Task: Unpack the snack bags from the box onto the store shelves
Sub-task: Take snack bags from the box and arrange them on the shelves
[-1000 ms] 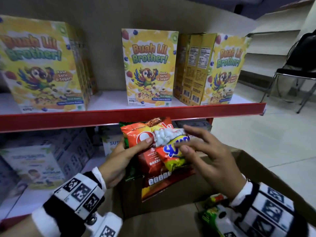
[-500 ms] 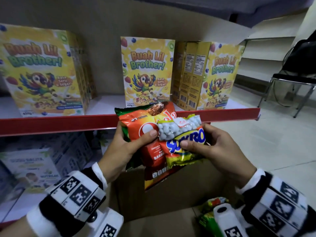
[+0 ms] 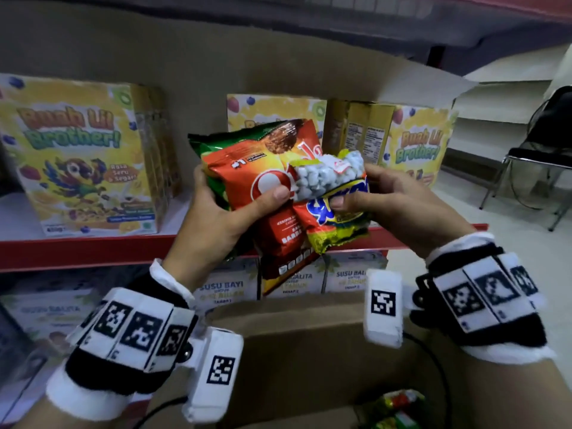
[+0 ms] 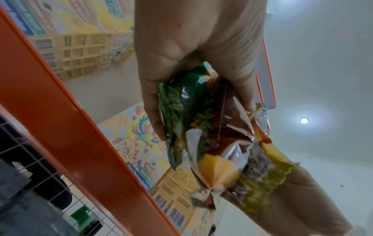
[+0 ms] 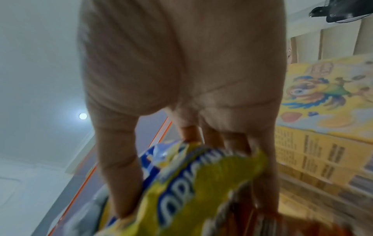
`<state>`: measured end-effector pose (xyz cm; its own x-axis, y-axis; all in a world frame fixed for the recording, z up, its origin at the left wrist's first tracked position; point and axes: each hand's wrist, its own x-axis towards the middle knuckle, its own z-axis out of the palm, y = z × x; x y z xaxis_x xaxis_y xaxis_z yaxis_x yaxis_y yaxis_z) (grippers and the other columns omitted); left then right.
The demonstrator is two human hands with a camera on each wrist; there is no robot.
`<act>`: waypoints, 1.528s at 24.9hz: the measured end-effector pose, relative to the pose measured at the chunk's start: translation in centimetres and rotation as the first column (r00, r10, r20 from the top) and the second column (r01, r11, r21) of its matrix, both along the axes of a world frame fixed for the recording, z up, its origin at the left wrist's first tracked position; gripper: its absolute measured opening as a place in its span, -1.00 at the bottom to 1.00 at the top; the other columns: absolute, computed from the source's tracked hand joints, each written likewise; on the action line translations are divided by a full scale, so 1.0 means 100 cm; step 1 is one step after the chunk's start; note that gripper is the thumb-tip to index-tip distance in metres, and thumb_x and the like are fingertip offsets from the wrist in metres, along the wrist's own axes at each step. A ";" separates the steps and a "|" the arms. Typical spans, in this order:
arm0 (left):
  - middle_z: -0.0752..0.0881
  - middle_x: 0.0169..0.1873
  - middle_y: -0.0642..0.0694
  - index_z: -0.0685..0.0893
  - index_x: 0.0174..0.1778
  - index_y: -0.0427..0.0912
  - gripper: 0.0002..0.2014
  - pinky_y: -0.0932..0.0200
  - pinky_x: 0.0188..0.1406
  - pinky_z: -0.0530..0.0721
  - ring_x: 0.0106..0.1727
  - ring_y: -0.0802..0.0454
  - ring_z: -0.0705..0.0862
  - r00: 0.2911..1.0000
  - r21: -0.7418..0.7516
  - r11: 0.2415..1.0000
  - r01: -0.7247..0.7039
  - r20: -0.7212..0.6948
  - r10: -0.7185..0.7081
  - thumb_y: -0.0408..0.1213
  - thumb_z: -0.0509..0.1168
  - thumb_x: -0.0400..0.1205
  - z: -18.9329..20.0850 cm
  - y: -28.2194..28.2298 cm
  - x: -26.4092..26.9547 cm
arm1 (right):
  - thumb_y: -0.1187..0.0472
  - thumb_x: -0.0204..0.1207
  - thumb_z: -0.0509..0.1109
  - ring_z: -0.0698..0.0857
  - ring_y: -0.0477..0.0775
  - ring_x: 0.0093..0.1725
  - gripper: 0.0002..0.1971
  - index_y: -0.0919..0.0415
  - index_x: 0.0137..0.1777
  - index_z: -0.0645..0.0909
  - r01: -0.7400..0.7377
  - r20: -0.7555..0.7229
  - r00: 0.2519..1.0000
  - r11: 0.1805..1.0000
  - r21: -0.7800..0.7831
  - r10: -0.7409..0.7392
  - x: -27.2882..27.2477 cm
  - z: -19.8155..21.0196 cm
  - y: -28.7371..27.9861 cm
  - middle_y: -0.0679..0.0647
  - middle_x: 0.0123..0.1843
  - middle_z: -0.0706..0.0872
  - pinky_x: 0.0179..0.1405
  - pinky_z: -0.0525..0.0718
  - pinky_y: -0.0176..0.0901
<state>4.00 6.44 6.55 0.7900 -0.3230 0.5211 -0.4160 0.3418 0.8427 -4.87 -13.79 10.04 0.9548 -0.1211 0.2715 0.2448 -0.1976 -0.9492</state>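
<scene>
Orange foil is catching the light on the front snack bag (image 3: 263,178), which the left hand (image 3: 223,218) is gripping together with a green bag (image 3: 213,147) tucked behind it, thumb pressing across the orange front and fingers curling round the back. The right hand (image 3: 399,209) is pinching a smaller yellow bag (image 3: 337,209) with a clear window of white pieces, thumb on its blue lettering and fingers wrapped behind, and this bag is overlapping the right edge of the orange one. All three bags are hanging in the air in front of the red-edged shelf (image 3: 93,249), level with the yellow cereal boxes (image 3: 83,156) standing on it. Below the hands the brown cardboard box (image 3: 294,351) is sitting open, with more snack packets (image 3: 396,407) showing in its lower right corner. Pale milk cartons (image 3: 226,289) are lining the lower shelf behind the box. From the left wrist view the green bag (image 4: 181,103) is crumpling under the fingers (image 4: 153,111); from the right wrist view the yellow bag (image 5: 191,191) is appearing blurred beneath the thumb (image 5: 119,159). A black chair (image 3: 538,156) is standing on the floor at far right.
</scene>
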 end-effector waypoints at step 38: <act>0.81 -0.10 0.28 0.48 0.16 0.04 -0.29 0.40 -0.26 0.71 -0.09 0.27 0.79 0.894 0.090 0.973 0.215 -0.419 -0.158 -0.08 0.56 0.08 0.497 -0.057 -0.061 | 0.12 0.28 0.58 0.79 -0.02 0.06 -0.55 -0.12 0.17 0.61 0.117 -0.197 0.972 0.991 -0.060 -0.127 -0.101 0.524 -0.039 -0.02 0.10 0.81 -0.18 0.76 -0.26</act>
<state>-2.11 0.72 56.21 0.8419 -0.5282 0.1105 0.0327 0.2544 0.9666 -15.01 -17.68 62.39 0.9690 -0.2318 0.0849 0.0222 -0.2607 -0.9652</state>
